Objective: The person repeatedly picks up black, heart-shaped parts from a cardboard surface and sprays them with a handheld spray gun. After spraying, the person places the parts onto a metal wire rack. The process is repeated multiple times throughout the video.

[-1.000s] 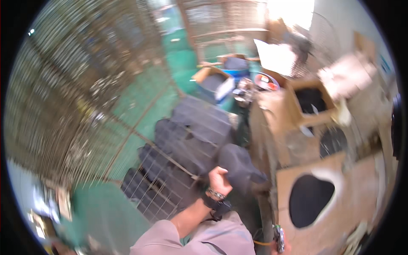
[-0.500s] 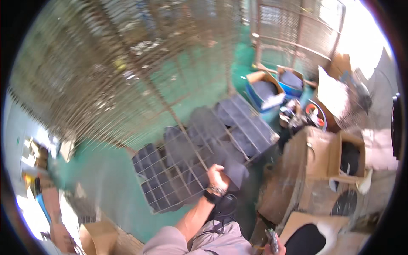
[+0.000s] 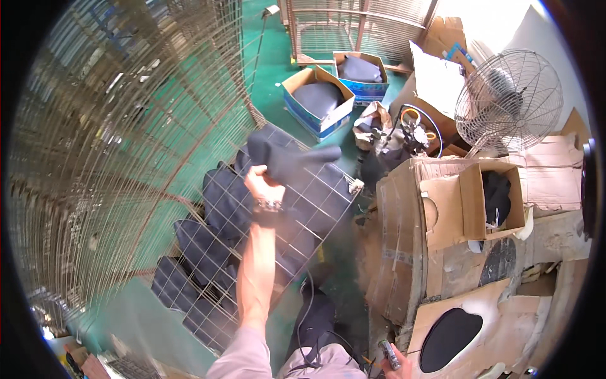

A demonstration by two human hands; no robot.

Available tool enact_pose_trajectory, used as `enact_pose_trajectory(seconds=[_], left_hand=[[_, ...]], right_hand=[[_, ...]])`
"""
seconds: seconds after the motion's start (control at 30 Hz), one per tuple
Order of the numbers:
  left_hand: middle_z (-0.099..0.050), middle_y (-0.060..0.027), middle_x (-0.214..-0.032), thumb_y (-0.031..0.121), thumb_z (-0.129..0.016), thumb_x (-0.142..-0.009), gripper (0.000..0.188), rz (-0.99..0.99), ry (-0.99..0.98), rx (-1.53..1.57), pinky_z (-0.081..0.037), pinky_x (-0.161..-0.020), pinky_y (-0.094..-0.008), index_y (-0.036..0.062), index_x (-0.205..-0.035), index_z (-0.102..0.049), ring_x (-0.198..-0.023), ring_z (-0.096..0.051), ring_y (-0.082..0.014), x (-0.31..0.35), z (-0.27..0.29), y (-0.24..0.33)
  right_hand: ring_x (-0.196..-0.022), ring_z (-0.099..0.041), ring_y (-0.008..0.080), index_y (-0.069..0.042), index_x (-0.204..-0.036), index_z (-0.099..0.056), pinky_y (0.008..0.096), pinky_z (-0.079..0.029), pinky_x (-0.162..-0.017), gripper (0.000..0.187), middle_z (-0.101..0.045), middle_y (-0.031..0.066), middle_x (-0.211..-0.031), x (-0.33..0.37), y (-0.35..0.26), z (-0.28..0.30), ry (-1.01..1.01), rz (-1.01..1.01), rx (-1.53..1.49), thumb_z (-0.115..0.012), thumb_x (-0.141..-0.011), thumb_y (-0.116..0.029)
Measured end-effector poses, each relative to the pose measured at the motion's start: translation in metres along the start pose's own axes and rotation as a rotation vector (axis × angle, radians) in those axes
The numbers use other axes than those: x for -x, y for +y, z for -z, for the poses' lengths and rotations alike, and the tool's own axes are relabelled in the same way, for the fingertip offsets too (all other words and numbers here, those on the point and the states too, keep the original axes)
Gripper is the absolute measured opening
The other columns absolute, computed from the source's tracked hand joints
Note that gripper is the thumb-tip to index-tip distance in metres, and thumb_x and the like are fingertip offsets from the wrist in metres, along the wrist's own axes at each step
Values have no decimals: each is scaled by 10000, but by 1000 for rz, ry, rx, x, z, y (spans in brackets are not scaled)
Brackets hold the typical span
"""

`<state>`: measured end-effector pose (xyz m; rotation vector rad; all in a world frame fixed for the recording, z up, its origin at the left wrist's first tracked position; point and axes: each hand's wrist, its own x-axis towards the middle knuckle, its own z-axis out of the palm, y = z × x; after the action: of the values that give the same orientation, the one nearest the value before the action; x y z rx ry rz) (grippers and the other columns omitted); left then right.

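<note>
One dark piece (image 3: 287, 161) in the left grip (image 3: 263, 184), long axis seemingly crosswise, tip rightward.

Left hand (image 3: 264, 185) grips a dark, floppy piece (image 3: 291, 161) over the wire grid (image 3: 326, 234), right hand (image 3: 398, 365) clutching a slim object (image 3: 389, 354)!

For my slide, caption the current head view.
Left hand holds dark material over wire grid; right hand holds small silvery object.

White glare floods in beyond and to the right of the left hand (image 3: 264, 186) gripping a soft, dark-grey sheet (image 3: 287, 159), itself motion-blurred, and bleaches a pale, flat cardboard panel (image 3: 439, 79). Leftward, brown wire-mesh fencing (image 3: 139, 164) bows, smeared, toward the fisheye's black edge.
</note>
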<state>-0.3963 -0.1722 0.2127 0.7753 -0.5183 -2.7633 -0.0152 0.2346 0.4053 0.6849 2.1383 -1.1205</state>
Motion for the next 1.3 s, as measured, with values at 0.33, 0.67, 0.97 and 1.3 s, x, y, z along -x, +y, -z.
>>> enact_pose_trajectory(seconds=[0.33,0.67,0.97,1.3], left_hand=[[-640,-150,-1121,336,-565,-873,349,-217,191,-156,-411,-998,-491,36,-1048,-597,-1106,-574,-316,-186,138,61],[-618,-16,-879,461,-584,-917,397,147,286,-761,-492,-663,-314,142,-1153,-564,-745,-588,-158,11,226,-83],[-711,-49,-920,274,-655,-915,317,637,-367,-1388,-542,-643,-257,79,-1165,-649,-759,-679,-102,275,227,-205],[-678,-29,-855,241,-619,-911,299,750,-635,-1908,-508,-569,-243,24,-1111,-662,-669,-622,-105,366,294,-208]], right_hand=[[-1172,-582,286,-41,-1314,-588,346,-440,-962,444,-608,199,-1297,-76,-19,-36,-84,-147,4,-491,-886,25],[-1230,-542,268,-23,-1334,-566,317,-392,-1021,508,-608,178,-1308,-46,-3,-14,-28,-148,-113,-448,-852,88],[-848,-595,267,15,-1300,-567,378,-480,-772,437,-671,224,-1037,93,96,7,260,-12,-248,-595,-868,-48],[-744,-622,334,19,-1265,-570,357,-504,-691,492,-631,189,-881,246,263,14,947,195,-226,-683,-789,-35]])
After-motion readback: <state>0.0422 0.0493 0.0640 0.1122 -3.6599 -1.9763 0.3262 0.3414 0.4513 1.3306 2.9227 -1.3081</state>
